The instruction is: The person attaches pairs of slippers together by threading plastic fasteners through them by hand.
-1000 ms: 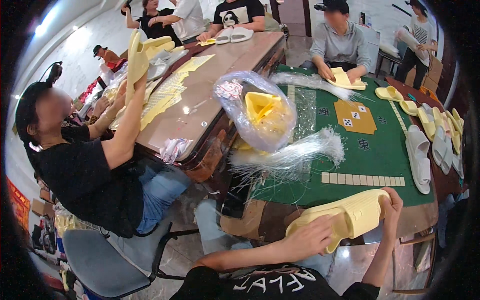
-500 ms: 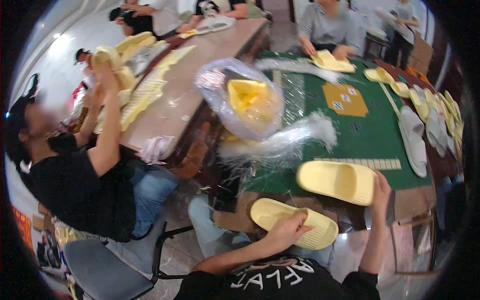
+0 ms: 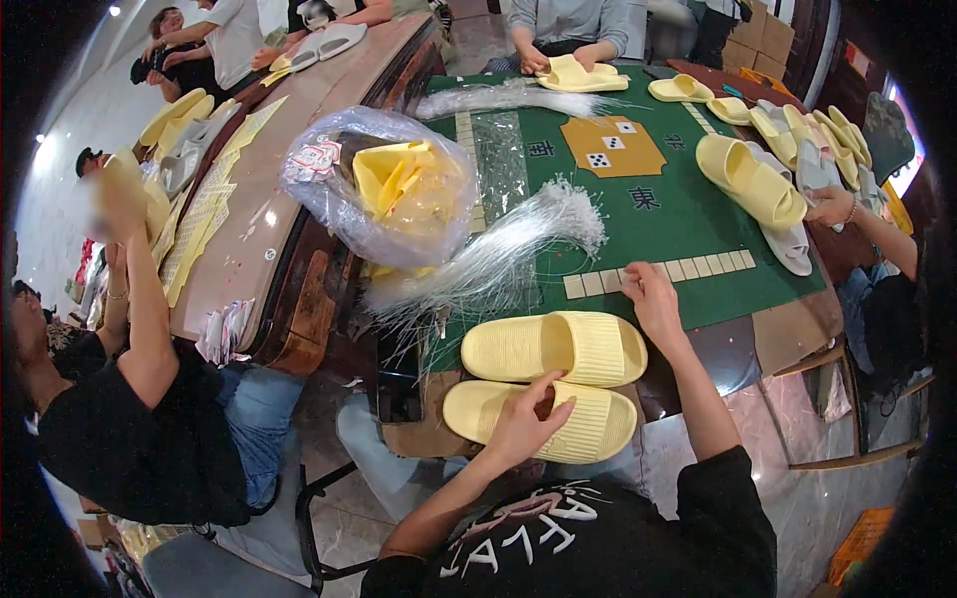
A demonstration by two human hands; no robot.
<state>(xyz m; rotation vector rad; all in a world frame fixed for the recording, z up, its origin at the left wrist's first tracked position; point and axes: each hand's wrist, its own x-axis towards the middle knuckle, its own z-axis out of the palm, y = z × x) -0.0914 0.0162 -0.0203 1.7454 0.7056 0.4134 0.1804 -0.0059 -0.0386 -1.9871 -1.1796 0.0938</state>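
Two pale yellow slide slippers lie side by side in front of me, toes to the right. My left hand (image 3: 528, 424) is at the nearer slipper (image 3: 593, 424), by its strap, with thumb and fingers apart. The farther slipper (image 3: 513, 347) sits against it, touched by neither palm. Beyond its toe, my right hand (image 3: 655, 302) is over a row of pale tiles printed on the green mat (image 3: 688, 224). Its fingers are loosely bent and apart, with nothing visible in them.
A bundle of clear plastic strands (image 3: 528, 234) lies beside a clear bag (image 3: 384, 239) with yellow pieces. Yellow and grey slippers (image 3: 753, 179) line the right side, near another person's hand (image 3: 829, 207). Across the mat a person handles a yellow slipper (image 3: 578, 76). Another person sits at left.
My right hand has let go of the farther slipper, which now rests against the nearer one. A yellow slipper now lies over the grey one at right. The whole view has shifted.
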